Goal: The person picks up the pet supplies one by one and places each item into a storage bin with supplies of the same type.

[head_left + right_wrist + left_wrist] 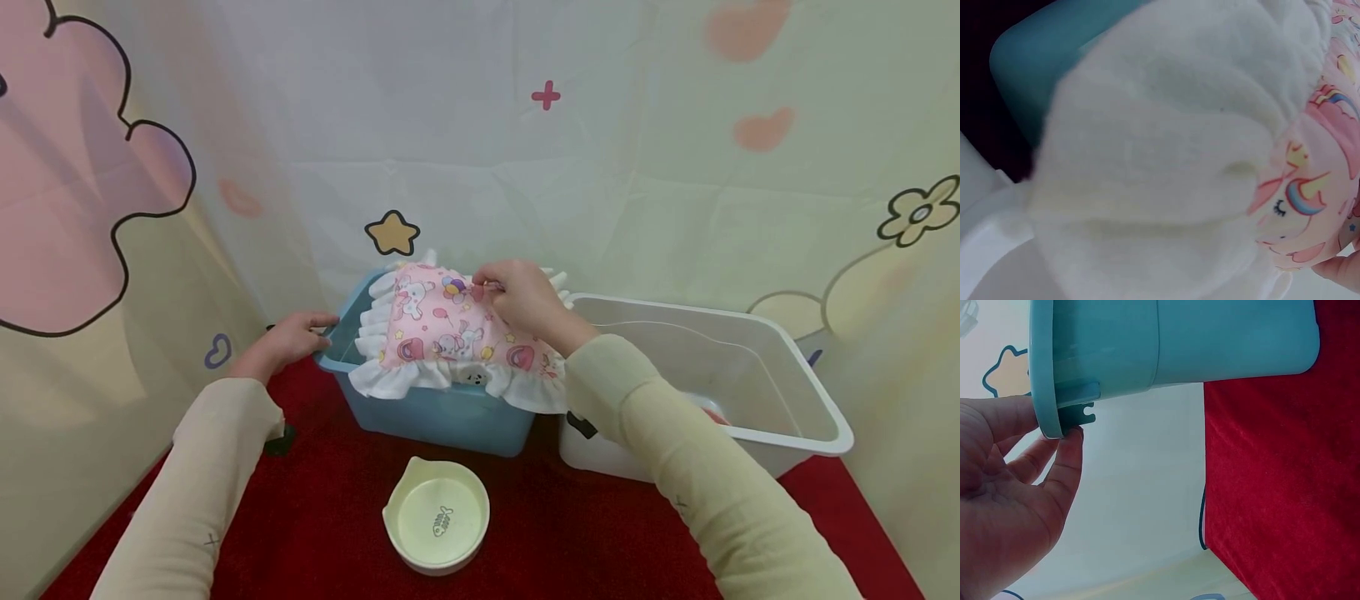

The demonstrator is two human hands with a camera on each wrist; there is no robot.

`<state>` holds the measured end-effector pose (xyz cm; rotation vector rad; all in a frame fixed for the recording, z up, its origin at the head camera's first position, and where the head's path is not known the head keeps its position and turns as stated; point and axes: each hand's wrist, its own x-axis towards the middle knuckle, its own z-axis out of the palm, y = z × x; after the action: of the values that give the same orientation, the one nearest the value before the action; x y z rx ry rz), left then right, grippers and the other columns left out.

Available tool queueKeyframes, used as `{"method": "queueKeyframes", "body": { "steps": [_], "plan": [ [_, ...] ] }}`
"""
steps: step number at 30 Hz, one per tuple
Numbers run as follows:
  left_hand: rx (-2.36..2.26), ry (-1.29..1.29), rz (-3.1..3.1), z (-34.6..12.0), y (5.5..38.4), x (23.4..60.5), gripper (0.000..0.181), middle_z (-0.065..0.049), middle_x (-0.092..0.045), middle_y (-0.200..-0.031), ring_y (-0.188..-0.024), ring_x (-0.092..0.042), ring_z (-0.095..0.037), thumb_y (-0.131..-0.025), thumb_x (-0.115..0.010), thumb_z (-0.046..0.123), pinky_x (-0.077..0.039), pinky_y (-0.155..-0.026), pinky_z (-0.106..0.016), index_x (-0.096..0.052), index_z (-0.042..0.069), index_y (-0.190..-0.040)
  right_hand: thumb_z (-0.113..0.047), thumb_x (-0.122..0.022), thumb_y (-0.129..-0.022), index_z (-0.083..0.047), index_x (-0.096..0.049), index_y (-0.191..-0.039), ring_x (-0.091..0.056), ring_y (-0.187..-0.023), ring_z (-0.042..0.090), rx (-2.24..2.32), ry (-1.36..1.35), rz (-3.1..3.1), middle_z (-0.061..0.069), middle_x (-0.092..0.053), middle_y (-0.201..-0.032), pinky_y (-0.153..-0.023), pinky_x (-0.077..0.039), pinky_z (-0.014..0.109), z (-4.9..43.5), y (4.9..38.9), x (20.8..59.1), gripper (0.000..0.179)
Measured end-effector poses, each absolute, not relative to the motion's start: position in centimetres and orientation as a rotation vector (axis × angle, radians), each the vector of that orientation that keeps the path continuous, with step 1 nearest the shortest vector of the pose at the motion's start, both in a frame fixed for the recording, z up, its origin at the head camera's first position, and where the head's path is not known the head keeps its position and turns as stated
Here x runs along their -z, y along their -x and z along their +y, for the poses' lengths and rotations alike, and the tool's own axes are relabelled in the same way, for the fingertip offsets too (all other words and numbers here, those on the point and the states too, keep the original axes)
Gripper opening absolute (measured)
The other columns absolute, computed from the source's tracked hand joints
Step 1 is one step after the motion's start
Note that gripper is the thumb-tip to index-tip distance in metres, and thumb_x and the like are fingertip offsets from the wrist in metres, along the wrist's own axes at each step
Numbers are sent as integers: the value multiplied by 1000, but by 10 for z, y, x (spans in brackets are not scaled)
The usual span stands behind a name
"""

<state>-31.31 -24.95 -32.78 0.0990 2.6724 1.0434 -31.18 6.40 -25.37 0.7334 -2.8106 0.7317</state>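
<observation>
A small pink cushion [427, 321] with unicorn and balloon prints and a white ruffled edge lies over the top of a blue plastic bin [442, 425] in the head view. My right hand [525, 302] pinches the cushion's fabric near its far side, fingers curled. In the right wrist view, the white ruffle [1166, 144] fills most of the picture and only a bit of that hand [1342, 269] shows at the edge. At the bin's left end, my left hand [296, 337] grips the rim [1043, 369], with thumb and fingers on either side of it.
A white bin [780, 454] stands to the right of the blue one, with something reddish low inside. In front, on the red cloth [322, 533], sits a cream bowl [437, 517] with ear-like points and a fishbone drawing. Behind hangs a printed curtain [480, 192].
</observation>
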Motion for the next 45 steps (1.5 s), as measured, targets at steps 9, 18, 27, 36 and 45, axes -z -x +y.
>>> {"method": "queueKeyframes", "body": {
  "steps": [9,18,27,36,45],
  "plan": [
    [-1045,-90,2668,-251,315,329,54,-27,-24,-140,-122,-29,-46,-88,-44,5,-30,-97,-57,-25,-2,-137,4,-45,-81,-7,-66,-101,-54,-104,23,-753,-741,-2788,8,-63,-108,-94,-42,35,63,319,261,31],
    [-1043,-89,2682,-250,315,330,52,-27,-24,-140,-122,-31,-47,-89,-42,6,-32,-97,-55,-25,-1,-137,6,-43,-77,-9,-66,-99,-55,-99,22,-737,-705,-2788,7,-64,-104,-91,-43,34,65,324,264,35],
    [-1045,-91,2671,-251,315,330,52,-27,-23,-141,-123,-31,-46,-89,-40,6,-31,-98,-55,-24,0,-138,3,-44,-82,-9,-67,-97,-58,-93,22,-737,-709,-2728,7,-66,-99,-87,-45,34,62,330,265,29],
    [-1057,-89,2679,-252,316,332,51,-27,-23,-141,-123,-30,-45,-89,-40,5,-30,-99,-55,-26,-1,-137,-1,-45,-85,-10,-65,-87,-53,-93,21,-781,-648,-2717,5,-64,-100,-91,-43,32,55,332,261,22],
    [-1059,-98,2683,-252,315,330,52,-27,-23,-141,-123,-30,-46,-89,-41,5,-30,-98,-56,-26,-1,-137,-5,-50,-85,-10,-65,-104,-53,-105,22,-799,-594,-2695,5,-63,-108,-97,-39,33,55,332,260,25]
  ]
}}
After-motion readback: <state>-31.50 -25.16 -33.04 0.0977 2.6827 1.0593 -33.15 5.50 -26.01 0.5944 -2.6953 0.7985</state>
